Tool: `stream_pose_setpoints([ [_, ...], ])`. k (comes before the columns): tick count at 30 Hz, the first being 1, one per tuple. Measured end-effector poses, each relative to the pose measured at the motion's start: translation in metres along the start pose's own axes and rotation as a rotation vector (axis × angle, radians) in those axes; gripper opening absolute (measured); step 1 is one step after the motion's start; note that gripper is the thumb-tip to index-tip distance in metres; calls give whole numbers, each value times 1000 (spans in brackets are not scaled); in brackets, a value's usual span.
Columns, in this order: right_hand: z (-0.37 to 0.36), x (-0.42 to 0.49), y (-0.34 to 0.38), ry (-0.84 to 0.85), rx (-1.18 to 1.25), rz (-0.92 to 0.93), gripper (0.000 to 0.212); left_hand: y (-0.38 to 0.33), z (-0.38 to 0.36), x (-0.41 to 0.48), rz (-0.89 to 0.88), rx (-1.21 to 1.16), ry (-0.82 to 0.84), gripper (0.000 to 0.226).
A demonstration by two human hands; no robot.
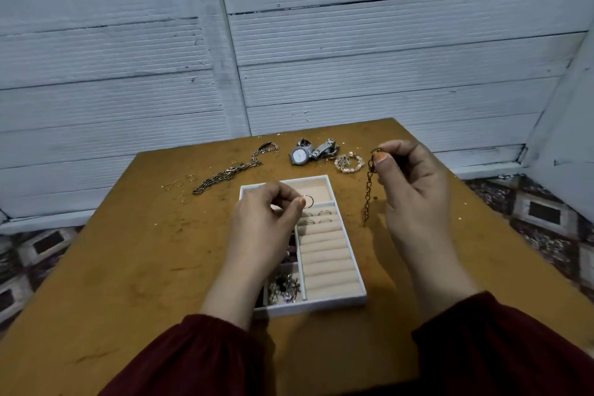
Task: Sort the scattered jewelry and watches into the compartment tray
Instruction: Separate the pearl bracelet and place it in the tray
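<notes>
A: Tray?

B: White rectangular compartment tray with beige velvet lining [350,297], lying mid-table on the ochre wooden table [128,267]. Its near-left cell holds a tangle of small silver pieces [284,288]. Silver rings [324,213] sit in its far padded rolls.

A: Hands?

B: The left hand [266,219] pinches a thin gold ring [308,201] above the tray's far end. The right hand [414,183] pinches a dark bronze link chain [369,190] hanging just right of the tray; whether the chain's lower end touches the table, cannot tell.

A: Room?

B: Bare tabletop on both sides of the tray. Beyond it lie a silver watch with a white dial [300,156] and a pale beaded bracelet [348,163]. Far-left of the tray lie a long silver chain [225,175] and thin gold hoops [175,185].

A: Writing?

B: Dial too small to read.
</notes>
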State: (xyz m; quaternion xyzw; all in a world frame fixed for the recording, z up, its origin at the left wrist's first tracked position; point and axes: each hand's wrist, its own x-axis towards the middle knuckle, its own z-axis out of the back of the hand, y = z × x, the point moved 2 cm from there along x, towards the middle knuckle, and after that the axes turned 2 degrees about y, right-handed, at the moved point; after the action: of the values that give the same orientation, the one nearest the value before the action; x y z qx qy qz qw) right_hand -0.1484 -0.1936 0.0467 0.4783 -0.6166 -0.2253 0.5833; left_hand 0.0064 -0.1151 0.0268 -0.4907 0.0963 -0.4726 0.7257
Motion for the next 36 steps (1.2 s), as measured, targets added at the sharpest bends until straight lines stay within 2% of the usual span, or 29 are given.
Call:
stream_pose_setpoints([
  [7,-3,-20,-2,-27,40,-42,19,18,-3,-14,-2,201,39,10],
  [18,-10,-30,-7,-33,30,-36,18,5,-5,-13,-66,506,41,9],
  [26,-12,-33,-10,-45,62,-37,16,1,-8,-14,-93,619,75,11],
  [36,-8,-35,-11,-25,70,-30,15,-1,-8,-16,-203,647,37,13],
])
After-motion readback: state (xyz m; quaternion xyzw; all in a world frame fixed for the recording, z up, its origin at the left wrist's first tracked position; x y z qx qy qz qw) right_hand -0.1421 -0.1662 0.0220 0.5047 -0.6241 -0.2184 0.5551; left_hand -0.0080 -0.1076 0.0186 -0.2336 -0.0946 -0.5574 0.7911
